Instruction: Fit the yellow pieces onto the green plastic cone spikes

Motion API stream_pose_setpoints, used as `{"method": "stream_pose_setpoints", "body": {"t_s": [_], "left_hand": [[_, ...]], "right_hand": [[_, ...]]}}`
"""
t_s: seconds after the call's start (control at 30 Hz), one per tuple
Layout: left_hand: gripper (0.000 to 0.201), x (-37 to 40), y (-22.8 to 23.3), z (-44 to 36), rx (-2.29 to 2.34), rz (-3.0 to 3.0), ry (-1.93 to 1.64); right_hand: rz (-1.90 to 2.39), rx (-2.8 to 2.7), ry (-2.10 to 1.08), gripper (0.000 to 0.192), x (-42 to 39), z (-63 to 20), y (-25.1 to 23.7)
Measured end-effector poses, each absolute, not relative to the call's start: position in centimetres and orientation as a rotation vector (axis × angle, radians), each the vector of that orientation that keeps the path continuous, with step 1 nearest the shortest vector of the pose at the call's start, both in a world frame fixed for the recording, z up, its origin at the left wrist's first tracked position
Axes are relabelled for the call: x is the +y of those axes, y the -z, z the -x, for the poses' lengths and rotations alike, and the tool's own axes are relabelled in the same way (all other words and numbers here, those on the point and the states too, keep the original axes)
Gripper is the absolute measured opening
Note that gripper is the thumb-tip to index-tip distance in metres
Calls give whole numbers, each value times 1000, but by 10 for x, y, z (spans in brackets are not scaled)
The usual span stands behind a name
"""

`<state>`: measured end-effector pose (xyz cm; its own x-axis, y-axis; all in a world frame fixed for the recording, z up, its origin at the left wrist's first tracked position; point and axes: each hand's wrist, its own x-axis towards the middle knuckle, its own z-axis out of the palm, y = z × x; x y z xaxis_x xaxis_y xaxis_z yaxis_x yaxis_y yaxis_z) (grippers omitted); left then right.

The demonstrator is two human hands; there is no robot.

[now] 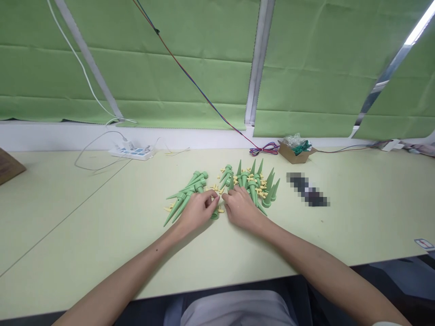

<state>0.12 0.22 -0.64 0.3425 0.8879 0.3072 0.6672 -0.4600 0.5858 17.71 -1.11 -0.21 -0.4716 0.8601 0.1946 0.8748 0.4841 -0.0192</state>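
Observation:
My left hand (pixel 199 207) is closed, thumb and forefinger pinched together over the table; what sits between them is too small to make out. Just to its right, my right hand (pixel 242 208) has its fingers curled down, and whatever they grip is hidden. Left of and behind my left hand lie several green plastic watering spikes (pixel 183 201). More green spikes (pixel 252 188), some point up, crowd behind and right of my right hand. Small yellow plastic valve pieces (pixel 220 210) are scattered between the hands, with others among the spikes. A green cap (pixel 214 216) lies under my left fingers.
A small cardboard box (pixel 296 156) with green and clear plastic stands at the back right, near a coiled red-blue cable (pixel 267 149). A white power strip (pixel 134 153) lies back left. Right of the spikes is a blurred dark item (pixel 308 190). Brown cardboard (pixel 10 166) sits far left.

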Motion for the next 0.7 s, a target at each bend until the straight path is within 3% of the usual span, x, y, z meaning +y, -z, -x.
{"method": "stream_pose_setpoints", "body": {"t_s": [0.47, 0.7], "left_hand": [[27, 5, 6, 0, 1385, -2251, -883], [18, 5, 6, 1, 1324, -2311, -935]], "right_hand": [[1326, -2212, -92, 28, 5, -182, 16], [1134, -1916, -243, 20, 15, -185, 21]]}}
